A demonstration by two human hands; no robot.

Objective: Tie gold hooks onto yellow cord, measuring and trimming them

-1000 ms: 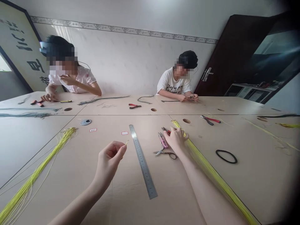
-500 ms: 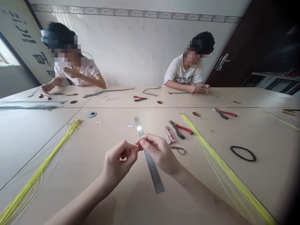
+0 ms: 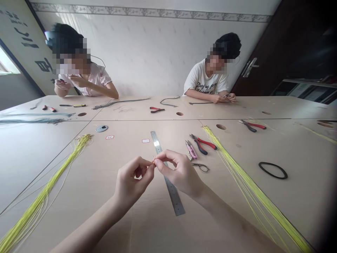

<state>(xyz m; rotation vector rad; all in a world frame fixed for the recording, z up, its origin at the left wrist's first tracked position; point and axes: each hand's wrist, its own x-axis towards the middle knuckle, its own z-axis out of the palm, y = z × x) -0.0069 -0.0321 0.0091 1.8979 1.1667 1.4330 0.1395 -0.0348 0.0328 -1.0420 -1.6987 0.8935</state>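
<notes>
My left hand (image 3: 134,175) and my right hand (image 3: 177,170) meet at their fingertips above the table, both pinched closed. Between them shows a tiny orange-gold piece (image 3: 153,162), too small to name. A steel ruler (image 3: 172,193) lies on the table under and behind my right hand. Just beyond that hand are pink-handled thread snips (image 3: 192,150), pliers with red and black handles (image 3: 204,143) and small scissors (image 3: 202,167). Bundles of yellow cord lie on both sides, the left bundle (image 3: 60,168) and the right bundle (image 3: 252,186).
A black oval band (image 3: 273,170) and more pliers (image 3: 252,125) lie at right. A round metal disc (image 3: 101,128) and paper labels (image 3: 145,141) sit farther back. Across the table (image 3: 86,203) sit two people, one in pink (image 3: 96,79), one in a white T-shirt (image 3: 205,80).
My fingertips have shifted slightly left and closer together around the tiny piece. Across the table, the person in pink has raised a hand from the tabletop with a dark object in it.
</notes>
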